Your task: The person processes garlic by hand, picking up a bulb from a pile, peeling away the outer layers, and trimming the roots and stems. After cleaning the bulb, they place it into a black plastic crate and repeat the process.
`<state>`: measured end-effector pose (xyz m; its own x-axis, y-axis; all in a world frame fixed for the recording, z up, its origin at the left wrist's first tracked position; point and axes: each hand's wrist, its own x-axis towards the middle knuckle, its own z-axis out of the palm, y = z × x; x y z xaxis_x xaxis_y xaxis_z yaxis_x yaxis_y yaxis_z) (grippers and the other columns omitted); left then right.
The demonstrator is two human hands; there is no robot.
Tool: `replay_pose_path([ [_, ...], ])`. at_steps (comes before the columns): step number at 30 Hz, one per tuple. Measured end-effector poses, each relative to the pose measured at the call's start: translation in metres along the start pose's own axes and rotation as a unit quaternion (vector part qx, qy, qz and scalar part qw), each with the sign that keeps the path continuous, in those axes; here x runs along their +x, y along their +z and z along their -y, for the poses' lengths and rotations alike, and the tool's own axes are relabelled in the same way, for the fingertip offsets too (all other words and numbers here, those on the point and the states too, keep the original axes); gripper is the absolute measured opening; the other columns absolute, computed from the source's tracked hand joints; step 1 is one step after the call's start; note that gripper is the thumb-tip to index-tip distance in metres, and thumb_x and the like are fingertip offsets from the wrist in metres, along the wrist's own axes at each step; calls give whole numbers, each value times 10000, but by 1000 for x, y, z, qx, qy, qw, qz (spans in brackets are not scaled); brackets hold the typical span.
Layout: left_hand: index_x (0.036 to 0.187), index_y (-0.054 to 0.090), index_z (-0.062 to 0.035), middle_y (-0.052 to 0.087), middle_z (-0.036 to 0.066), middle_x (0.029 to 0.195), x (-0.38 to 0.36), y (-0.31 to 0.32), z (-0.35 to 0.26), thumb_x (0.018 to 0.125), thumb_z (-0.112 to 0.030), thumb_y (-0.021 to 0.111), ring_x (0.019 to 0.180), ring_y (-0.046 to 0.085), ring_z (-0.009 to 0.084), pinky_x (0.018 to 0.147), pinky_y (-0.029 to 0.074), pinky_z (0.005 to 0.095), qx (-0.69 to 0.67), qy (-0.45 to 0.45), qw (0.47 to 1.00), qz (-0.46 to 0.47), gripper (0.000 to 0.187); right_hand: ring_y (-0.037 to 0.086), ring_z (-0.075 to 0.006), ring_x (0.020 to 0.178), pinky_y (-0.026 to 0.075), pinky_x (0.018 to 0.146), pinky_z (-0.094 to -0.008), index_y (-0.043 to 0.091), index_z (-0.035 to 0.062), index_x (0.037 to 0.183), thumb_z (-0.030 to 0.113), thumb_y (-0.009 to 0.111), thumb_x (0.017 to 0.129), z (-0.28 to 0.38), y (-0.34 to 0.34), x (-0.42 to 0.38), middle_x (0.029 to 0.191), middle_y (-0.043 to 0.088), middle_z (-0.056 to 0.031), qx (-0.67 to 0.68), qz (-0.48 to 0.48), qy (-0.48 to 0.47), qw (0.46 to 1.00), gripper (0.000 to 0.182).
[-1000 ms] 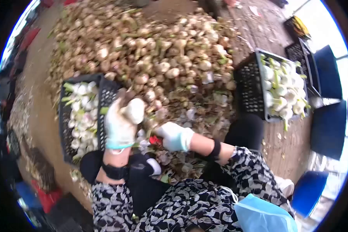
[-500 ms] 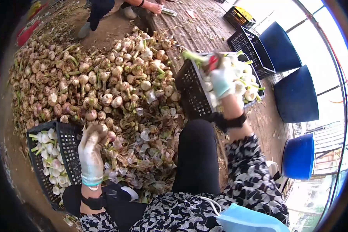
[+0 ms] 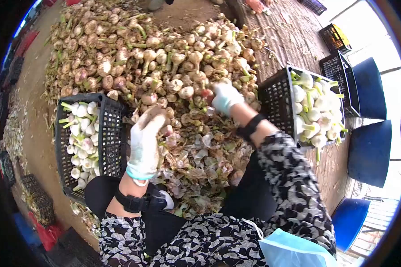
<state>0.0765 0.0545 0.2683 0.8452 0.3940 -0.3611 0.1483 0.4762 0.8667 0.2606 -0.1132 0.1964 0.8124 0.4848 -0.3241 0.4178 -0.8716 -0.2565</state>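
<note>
Both hands wear whitish gloves with teal cuffs. My left hand (image 3: 146, 138) hangs over the near edge of the heap of unpeeled garlic (image 3: 133, 53), its fingers bent downward and partly hidden. My right hand (image 3: 227, 97) is over the right part of the heap, fingers curled round a small red thing (image 3: 206, 93) that is too small to name. Cleaned white garlic with green stems (image 3: 82, 133) fills the black crate (image 3: 113, 133) at the left. More cleaned bulbs (image 3: 318, 107) are piled in the black crate (image 3: 276, 100) at the right.
Loose peelings (image 3: 200, 164) lie between my knees. Blue tubs (image 3: 370, 153) and further black crates (image 3: 338, 73) line the right side. Another person's hand (image 3: 255, 5) shows at the top edge. Crates and a red thing (image 3: 49, 233) are at the lower left.
My right hand has moved from the right crate back over the heap; the green-stemmed garlic near it is no longer in it. My view has shifted, so the crates appear further right.
</note>
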Motion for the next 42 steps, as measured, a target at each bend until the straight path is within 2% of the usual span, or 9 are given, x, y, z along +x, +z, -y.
replay_pose_path([
  [13,1168,522,61,600,97,1062,-3,-19,-5,872,-130,529,941,588,168,840,466,280,27,0,1000,-1,352,611,-292,876,500,739,-365,612,59,1033,149,548,828,48,96,71,1054,563,-173,92,-113,7,989,233],
  [17,1230,510,20,604,25,882,-5,-19,-16,884,-197,567,747,572,63,559,473,202,23,-14,999,-19,412,569,-112,830,480,757,-267,552,-14,1062,219,650,842,60,19,21,875,624,-58,674,106,-181,708,335],
  [19,1202,539,4,590,6,811,-5,-16,-16,899,-283,555,695,556,32,453,421,178,87,-16,996,-22,418,595,-221,901,478,823,-323,506,-14,1127,148,776,665,78,-36,-43,987,593,-142,351,-53,-270,895,559],
  [23,1097,590,19,619,50,980,-13,-9,-13,901,-406,563,854,545,106,804,438,276,55,-31,981,182,468,564,-336,985,482,845,-387,440,-2,1215,54,741,635,86,-43,-106,1072,533,-191,111,-204,-425,875,656],
  [26,1083,573,28,615,48,974,-5,-16,5,882,-424,582,874,553,114,772,453,273,-3,-11,987,163,494,585,-214,844,518,707,-306,446,-2,1186,-55,630,727,78,-39,-128,1017,535,-120,384,-332,-226,831,498],
  [29,1137,539,40,607,66,990,-16,-3,-1,842,-351,627,899,566,150,803,462,296,-50,30,986,159,497,555,-110,766,491,691,-274,496,23,1099,111,559,878,48,-4,-133,929,541,-37,796,-1,-13,606,247],
  [33,1260,475,25,538,183,1158,-19,11,0,634,-62,746,1042,560,276,913,450,333,350,351,858,137,687,557,-254,1003,449,828,-346,509,9,1181,185,544,883,36,26,-123,1104,563,-158,131,-370,-305,868,348],
  [35,1268,479,3,514,188,1184,-20,15,4,623,-51,745,1043,557,288,916,447,328,358,395,832,153,699,595,-210,911,462,787,-313,560,3,1090,163,586,866,58,16,-124,982,616,-131,682,-116,-79,718,276],
  [42,1290,460,3,494,193,1202,-17,14,2,619,-42,748,1065,541,308,916,445,337,360,348,851,160,732,546,-93,805,464,731,-269,591,7,993,199,617,873,61,-12,-136,896,623,-31,726,-51,-52,684,228],
])
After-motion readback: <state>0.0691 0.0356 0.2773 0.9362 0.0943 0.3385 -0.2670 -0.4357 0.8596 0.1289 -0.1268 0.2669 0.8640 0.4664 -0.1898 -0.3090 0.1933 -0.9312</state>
